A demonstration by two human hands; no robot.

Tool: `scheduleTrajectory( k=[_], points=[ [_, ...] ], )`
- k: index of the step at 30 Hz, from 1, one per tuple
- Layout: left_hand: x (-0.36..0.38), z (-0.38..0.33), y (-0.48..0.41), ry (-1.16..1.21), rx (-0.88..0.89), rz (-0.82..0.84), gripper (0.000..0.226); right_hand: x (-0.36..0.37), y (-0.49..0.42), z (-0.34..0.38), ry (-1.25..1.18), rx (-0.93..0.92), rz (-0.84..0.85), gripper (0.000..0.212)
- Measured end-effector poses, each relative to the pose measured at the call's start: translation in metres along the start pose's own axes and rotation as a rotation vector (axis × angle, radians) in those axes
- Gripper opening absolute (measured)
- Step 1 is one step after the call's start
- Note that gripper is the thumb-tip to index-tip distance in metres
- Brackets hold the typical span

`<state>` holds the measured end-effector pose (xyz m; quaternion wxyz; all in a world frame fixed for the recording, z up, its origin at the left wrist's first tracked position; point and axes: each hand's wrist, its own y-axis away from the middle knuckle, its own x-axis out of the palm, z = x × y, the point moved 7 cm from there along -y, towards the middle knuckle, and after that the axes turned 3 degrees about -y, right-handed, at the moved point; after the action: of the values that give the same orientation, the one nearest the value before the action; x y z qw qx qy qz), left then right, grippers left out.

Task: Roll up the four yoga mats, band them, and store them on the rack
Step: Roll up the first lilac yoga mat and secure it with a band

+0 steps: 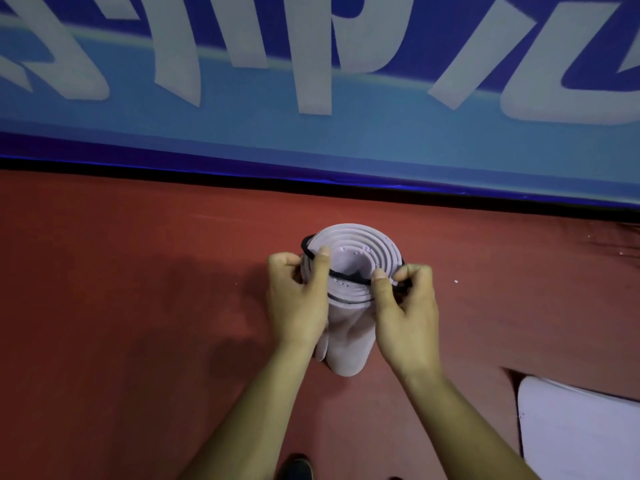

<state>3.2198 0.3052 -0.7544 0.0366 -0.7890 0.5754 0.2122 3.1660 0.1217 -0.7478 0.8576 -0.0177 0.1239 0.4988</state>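
Head view. Looking down on a rolled mat (349, 251), lilac, standing on end on the red floor (138, 289), spiral end facing up. Pinching a black band (349, 279) at the mat's left rim with the left hand (298, 306), thumb laid over the top edge, other fingers curled outside the roll. Pinching the same band at the mat's right rim with the right hand (405, 320), thumb and curled fingers nipping it together. Stretching the band taut between both grips, crossing the spiral face and hooking the left rim, not yet circling the whole body of the roll. Seemingly working on the banding step for this one mat, with no rack in sight.

Noting a blue banner (311, 140) with pale lettering beyond the mat, a pale flat sheet (571, 427) to the mat's right and nearer the viewer, possibly another mat, and a dark shoe tip (298, 467) nearer than the mat.

Judging the mat as light, soft foam, yielding under the fingers and probably springy enough to start uncoiling once let go. Judging the band as thin and elastic, prone to snapping off the rim or rolling along the smooth foam. Favouring a hold on the outer wrap close to the top rim, squeezing the coils tight while drawing the band down the sides toward the mat's middle, and avoiding gripping the loose outer flap alone.
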Motion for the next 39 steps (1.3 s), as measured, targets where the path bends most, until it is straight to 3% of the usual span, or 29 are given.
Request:
scheduleTrajectory(
  k=[3,7,10,15,20,22,30,33,39],
  points=[
    [0.000,-0.010,-0.006,-0.169,-0.007,0.002,0.059,-0.002,0.002,0.000,-0.002,0.005,0.010,0.031],
    [-0.001,-0.018,-0.012,-0.255,0.047,-0.025,0.031,-0.004,0.002,0.005,0.022,-0.023,0.010,0.040],
    [0.001,-0.015,-0.016,-0.174,0.031,0.027,0.014,-0.006,-0.003,0.005,0.003,-0.013,0.006,0.046],
    [0.007,-0.007,-0.023,-0.063,0.023,0.111,0.022,-0.007,-0.013,0.000,-0.097,0.048,0.025,0.047],
    [0.015,0.007,-0.027,0.093,-0.020,0.190,0.012,-0.006,-0.015,-0.005,-0.296,0.090,0.047,0.026],
    [0.019,0.012,-0.031,0.160,-0.040,0.222,0.005,-0.005,-0.020,-0.008,-0.357,0.098,0.067,0.028],
    [0.020,0.026,-0.043,0.176,-0.011,0.132,0.008,0.001,-0.028,-0.017,-0.309,0.054,0.134,0.036],
    [0.030,0.036,-0.039,0.286,-0.036,0.184,0.018,-0.001,-0.032,-0.020,-0.254,0.046,0.154,0.041],
    [0.031,0.030,-0.025,0.361,0.029,0.080,0.052,-0.003,-0.031,-0.024,-0.148,0.056,0.162,0.070]
  ],
)
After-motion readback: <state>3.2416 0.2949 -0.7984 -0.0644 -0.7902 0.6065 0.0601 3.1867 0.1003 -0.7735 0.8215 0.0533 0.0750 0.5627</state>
